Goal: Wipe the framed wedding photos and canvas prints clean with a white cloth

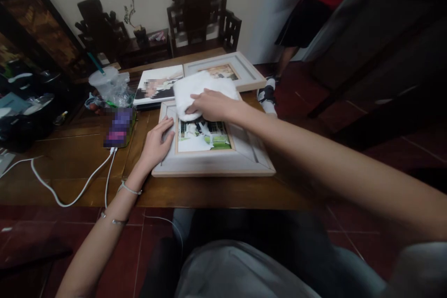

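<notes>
A picture frame with a pale, wide border lies face up near the table's front edge, a photo with green grass in its middle. My left hand rests with fingers stretched out on the left side of that border. On the upper part of the frame lies a folded white cloth, hiding the top of the photo. My right hand grips and presses the near side of this cloth, fingers bent against it. The cloth also overlaps a second picture frame behind.
A photo panel lies behind on the left. Beside it are a plastic cup, a clear bag and a phone with white cables. Dark chairs stand at the wall. A person in red stands at the back right.
</notes>
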`<move>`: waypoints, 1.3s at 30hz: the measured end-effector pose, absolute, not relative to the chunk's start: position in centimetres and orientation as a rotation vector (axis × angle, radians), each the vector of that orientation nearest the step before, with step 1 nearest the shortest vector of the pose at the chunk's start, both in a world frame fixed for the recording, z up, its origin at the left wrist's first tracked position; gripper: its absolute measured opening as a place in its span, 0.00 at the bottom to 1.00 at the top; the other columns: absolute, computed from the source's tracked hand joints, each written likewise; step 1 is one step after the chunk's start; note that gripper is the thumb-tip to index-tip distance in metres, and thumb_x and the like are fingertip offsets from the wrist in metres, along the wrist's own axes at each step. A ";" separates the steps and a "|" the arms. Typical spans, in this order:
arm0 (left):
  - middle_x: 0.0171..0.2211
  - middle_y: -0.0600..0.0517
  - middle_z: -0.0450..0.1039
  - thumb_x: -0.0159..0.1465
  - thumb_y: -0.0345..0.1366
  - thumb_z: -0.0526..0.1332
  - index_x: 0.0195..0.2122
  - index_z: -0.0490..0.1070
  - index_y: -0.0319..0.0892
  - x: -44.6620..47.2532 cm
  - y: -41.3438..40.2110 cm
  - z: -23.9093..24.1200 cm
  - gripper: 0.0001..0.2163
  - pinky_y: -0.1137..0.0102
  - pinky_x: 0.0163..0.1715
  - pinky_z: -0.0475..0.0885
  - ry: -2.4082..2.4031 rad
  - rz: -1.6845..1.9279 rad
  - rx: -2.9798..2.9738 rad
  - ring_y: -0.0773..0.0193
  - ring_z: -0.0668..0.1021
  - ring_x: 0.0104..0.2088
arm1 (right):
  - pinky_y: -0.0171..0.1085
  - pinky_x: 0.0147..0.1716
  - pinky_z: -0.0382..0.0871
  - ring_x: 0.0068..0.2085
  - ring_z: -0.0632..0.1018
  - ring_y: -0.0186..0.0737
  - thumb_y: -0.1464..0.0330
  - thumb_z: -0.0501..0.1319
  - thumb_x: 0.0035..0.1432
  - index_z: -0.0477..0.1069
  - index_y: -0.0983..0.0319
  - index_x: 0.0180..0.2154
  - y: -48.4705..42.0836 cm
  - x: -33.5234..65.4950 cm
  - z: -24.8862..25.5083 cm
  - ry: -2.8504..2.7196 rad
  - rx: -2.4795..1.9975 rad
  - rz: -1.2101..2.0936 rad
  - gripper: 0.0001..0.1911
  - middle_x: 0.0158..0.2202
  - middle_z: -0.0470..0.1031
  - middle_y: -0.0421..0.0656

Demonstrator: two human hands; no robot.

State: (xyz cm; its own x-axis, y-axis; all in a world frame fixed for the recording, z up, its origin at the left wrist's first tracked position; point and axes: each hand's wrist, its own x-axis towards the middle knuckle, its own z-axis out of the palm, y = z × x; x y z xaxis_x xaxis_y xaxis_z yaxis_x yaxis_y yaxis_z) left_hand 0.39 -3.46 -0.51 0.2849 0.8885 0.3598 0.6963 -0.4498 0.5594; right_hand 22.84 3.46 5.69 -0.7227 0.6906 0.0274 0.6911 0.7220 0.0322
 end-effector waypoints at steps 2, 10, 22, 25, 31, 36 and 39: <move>0.62 0.40 0.72 0.68 0.36 0.56 0.58 0.75 0.37 0.3 -3.5 -0.6 0.19 0.52 0.69 0.62 1.443 0.931 2.259 0.52 0.70 0.67 | 0.47 0.45 0.70 0.49 0.79 0.54 0.80 0.53 0.56 0.79 0.56 0.54 3.8 25.5 6.0 -2.872 -1.298 -0.017 0.29 0.55 0.77 0.54; 0.60 0.43 0.75 0.66 0.38 0.58 0.54 0.77 0.39 0.1 -3.2 -0.7 0.18 0.48 0.69 0.60 1.455 0.942 2.191 0.49 0.70 0.66 | 0.49 0.45 0.74 0.47 0.81 0.51 0.79 0.53 0.51 0.78 0.55 0.56 0.5 32.2 5.1 -2.862 -1.378 -0.005 0.33 0.53 0.80 0.50; 0.62 0.41 0.73 0.65 0.41 0.60 0.56 0.76 0.39 0.3 -3.4 -0.6 0.20 0.48 0.69 0.60 1.473 0.897 2.250 0.48 0.70 0.67 | 0.39 0.42 0.75 0.43 0.82 0.45 0.82 0.53 0.50 0.69 0.52 0.64 -10.5 31.7 8.3 -2.912 -1.191 0.377 0.41 0.44 0.81 0.46; 0.61 0.40 0.73 0.66 0.41 0.60 0.57 0.75 0.38 0.1 -3.2 -0.7 0.20 0.47 0.69 0.60 1.458 0.894 2.267 0.48 0.70 0.66 | 0.43 0.45 0.74 0.45 0.80 0.48 0.82 0.53 0.50 0.63 0.54 0.68 -7.2 31.7 7.6 -2.757 -1.281 0.088 0.43 0.49 0.78 0.49; 0.61 0.38 0.73 0.66 0.41 0.59 0.56 0.75 0.36 0.1 -3.3 -0.6 0.21 0.48 0.69 0.60 1.463 0.897 2.275 0.48 0.69 0.67 | 0.53 0.57 0.62 0.52 0.75 0.54 0.83 0.50 0.56 0.71 0.62 0.61 -0.7 29.6 5.5 -2.768 -1.291 -0.383 0.33 0.50 0.77 0.55; 0.62 0.41 0.73 0.66 0.41 0.59 0.56 0.75 0.38 0.2 -3.3 -0.7 0.20 0.49 0.69 0.61 1.472 0.894 2.277 0.49 0.69 0.67 | 0.48 0.48 0.66 0.41 0.76 0.53 0.82 0.47 0.59 0.70 0.69 0.62 -2.2 28.3 4.3 -2.892 -1.306 -0.487 0.31 0.38 0.79 0.56; 0.62 0.41 0.73 0.66 0.40 0.60 0.56 0.75 0.39 0.2 -3.3 -0.8 0.19 0.48 0.69 0.61 1.469 0.902 2.275 0.49 0.69 0.67 | 0.44 0.42 0.67 0.39 0.76 0.52 0.81 0.50 0.57 0.71 0.69 0.60 -5.5 28.7 4.7 -2.923 -1.284 -0.378 0.30 0.36 0.78 0.56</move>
State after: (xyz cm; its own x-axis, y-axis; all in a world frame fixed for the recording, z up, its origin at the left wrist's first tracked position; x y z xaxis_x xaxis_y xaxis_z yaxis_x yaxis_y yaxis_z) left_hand 0.25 -3.32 -0.83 0.2854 0.8932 0.3476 0.7139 -0.4400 0.5447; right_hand 28.68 -5.45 4.72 -0.6789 0.7337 0.0272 0.7165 0.6541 0.2426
